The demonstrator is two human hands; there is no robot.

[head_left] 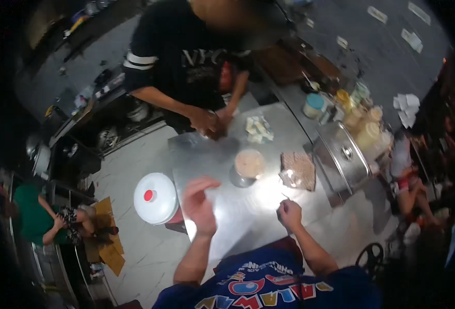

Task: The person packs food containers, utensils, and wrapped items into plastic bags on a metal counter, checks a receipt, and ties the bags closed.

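Note:
My left hand (pixel 199 206) is raised over the left side of the steel table (pixel 227 216), its fingers apart and curved, somewhat blurred, with nothing seen in it. Near the front right of the table, my right hand (pixel 289 214) is closed around something mostly hidden; a thin tip pokes out above the fist. Beyond and between my hands stands a round container (pixel 249 164) filled with a pale, pinkish mixture. A brown textured mat or packet (pixel 298 171) lies to its right. Farther back is a pile of whitish-yellow pieces (pixel 259 129).
Across the table a person in a black shirt (pixel 186 62) works with both hands together. A lidded steel pan (pixel 342 157) and several sauce bottles (pixel 366 135) line the right. A white bucket (pixel 156 198) with a red knob stands left. Another person in green (pixel 34 211) sits far left.

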